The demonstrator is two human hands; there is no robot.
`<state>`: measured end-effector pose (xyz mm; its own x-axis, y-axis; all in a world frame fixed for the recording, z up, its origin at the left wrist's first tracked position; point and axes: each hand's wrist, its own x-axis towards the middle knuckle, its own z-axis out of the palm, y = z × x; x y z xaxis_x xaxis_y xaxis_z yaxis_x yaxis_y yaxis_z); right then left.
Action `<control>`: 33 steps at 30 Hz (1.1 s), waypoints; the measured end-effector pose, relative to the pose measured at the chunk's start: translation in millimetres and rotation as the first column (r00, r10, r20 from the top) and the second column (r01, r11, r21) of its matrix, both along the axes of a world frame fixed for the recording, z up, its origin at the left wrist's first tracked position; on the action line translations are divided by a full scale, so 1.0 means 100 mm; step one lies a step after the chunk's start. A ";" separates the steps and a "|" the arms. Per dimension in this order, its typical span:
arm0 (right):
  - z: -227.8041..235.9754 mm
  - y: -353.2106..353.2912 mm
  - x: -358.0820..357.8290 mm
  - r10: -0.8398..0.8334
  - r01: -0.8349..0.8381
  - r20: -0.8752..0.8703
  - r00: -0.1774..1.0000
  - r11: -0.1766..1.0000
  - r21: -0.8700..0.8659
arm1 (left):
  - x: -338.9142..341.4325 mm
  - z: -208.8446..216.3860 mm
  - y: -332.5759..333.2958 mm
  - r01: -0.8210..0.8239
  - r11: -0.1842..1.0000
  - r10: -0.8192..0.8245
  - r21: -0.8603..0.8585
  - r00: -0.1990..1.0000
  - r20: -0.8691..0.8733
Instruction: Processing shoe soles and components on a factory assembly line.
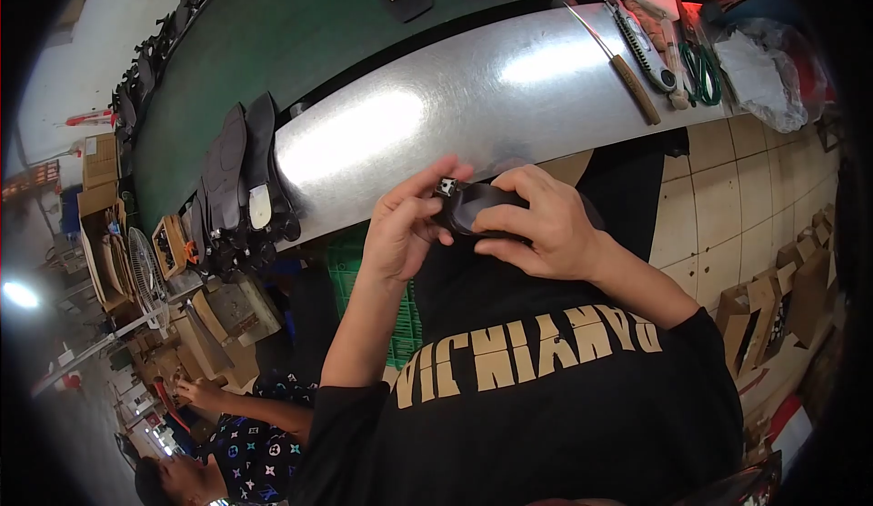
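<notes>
Close in front of me, both hands grip a dark shoe piece (473, 202), probably part of a sandal. My left hand (400, 224) pinches its left end, where a small shiny metal buckle (446, 187) shows between thumb and fingers. From the right, my right hand (546, 224) closes over the piece, with thumb and fingers bent against its smooth dark surface. The fingers cover much of the piece, so its full shape is hidden. It is held just off the near edge of a metal worktop (382, 156).
Dark sandal soles (223, 165) lie stacked at the left on a green belt (300, 42). An awl (627, 79), a utility knife (641, 47) and green-handled scissors (700, 74) lie at right beside a plastic bag (768, 74). A co-worker (264, 433) sits lower left.
</notes>
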<state>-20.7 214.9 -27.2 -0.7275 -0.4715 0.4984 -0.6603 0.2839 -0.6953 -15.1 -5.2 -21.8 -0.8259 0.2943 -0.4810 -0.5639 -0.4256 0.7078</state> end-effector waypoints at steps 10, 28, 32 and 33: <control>0.03 -0.01 0.03 -0.109 0.107 0.254 0.961 0.994 0.022 | 0.04 0.10 -0.01 0.143 0.925 -0.164 -0.351 0.986 -0.029; -0.06 -0.04 0.04 -0.110 0.107 0.134 0.985 0.994 0.032 | 0.17 -0.03 0.13 -0.040 0.946 0.046 -0.322 0.999 0.011; -0.08 -0.06 0.03 -0.145 0.145 0.141 0.979 0.989 0.012 | 0.20 -0.04 0.18 -0.101 0.910 0.062 -0.402 0.992 -0.108; -0.07 -0.06 0.03 -0.161 0.156 0.153 0.975 0.987 0.041 | 0.21 -0.04 0.19 -0.128 0.900 0.070 -0.416 0.986 -0.152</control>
<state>-17.5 208.9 -34.2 -0.8616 -0.3563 0.3614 -0.4898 0.3972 -0.7761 5.6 14.0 -25.7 -0.9038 0.0006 -0.4279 -0.4249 -0.1190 0.8974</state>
